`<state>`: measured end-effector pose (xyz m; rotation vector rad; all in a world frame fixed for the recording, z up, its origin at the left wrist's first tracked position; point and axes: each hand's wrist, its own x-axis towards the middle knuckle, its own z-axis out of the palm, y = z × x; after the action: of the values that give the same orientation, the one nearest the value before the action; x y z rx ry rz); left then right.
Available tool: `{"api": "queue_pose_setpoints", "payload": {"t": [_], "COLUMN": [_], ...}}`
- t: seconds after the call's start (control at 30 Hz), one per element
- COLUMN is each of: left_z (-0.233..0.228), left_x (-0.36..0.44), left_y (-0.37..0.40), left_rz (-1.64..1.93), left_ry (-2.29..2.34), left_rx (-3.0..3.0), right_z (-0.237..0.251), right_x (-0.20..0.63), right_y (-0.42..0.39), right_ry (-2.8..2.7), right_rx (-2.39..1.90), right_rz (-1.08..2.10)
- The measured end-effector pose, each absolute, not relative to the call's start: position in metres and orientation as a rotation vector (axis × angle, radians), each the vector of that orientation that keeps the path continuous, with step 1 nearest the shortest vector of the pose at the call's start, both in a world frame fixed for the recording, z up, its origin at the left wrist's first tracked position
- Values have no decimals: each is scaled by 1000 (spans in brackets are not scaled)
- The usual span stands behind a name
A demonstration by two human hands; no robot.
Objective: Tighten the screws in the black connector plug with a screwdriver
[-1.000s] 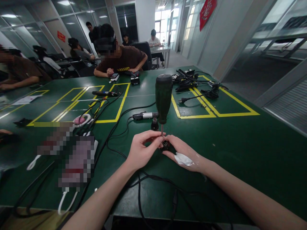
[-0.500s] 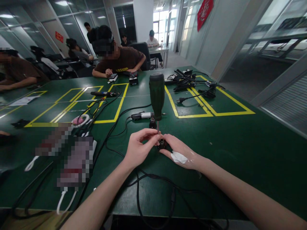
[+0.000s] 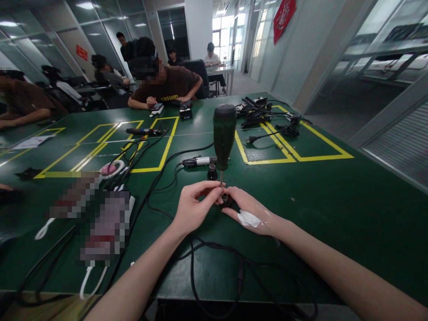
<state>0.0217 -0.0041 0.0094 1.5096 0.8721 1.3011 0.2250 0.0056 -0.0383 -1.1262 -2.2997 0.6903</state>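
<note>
The small black connector (image 3: pixel 225 200) rests on the green table (image 3: pixel 334 214), directly ahead, between both hands. The screwdriver (image 3: pixel 223 136) stands upright on it — long axis vertical. Left hand (image 3: pixel 194 207) pinches the shaft; right hand (image 3: pixel 251 213) pinches the connector — equally near.

Screwdriver (image 3: pixel 223 136) upright at table (image 3: pixel 334 209) centre, tip in small connector (image 3: pixel 225 199) between left hand (image 3: pixel 194 209) and right hand (image 3: pixel 252 214). Second connector (image 3: pixel 211 171) just behind; cylindrical tool (image 3: pixel 198 161) left of it. Cable bundle (image 3: pixel 261 113) far right-rear. Seated person (image 3: pixel 163 84) behind, across table.
</note>
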Motion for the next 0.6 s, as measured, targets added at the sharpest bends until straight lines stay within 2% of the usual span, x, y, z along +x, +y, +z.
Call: {"api": "queue_pose_setpoints", "payload": {"t": [0.6], "left_z": [9], "left_x": [21], "left_y": [-4], "left_rz": [1292], "left_ry": [875], "left_rx": [1502], "right_z": [-41], "right_x": [226], "right_y": [6], "right_ry": [-2314], "right_rx": [-1093], "right_rz": [630]}}
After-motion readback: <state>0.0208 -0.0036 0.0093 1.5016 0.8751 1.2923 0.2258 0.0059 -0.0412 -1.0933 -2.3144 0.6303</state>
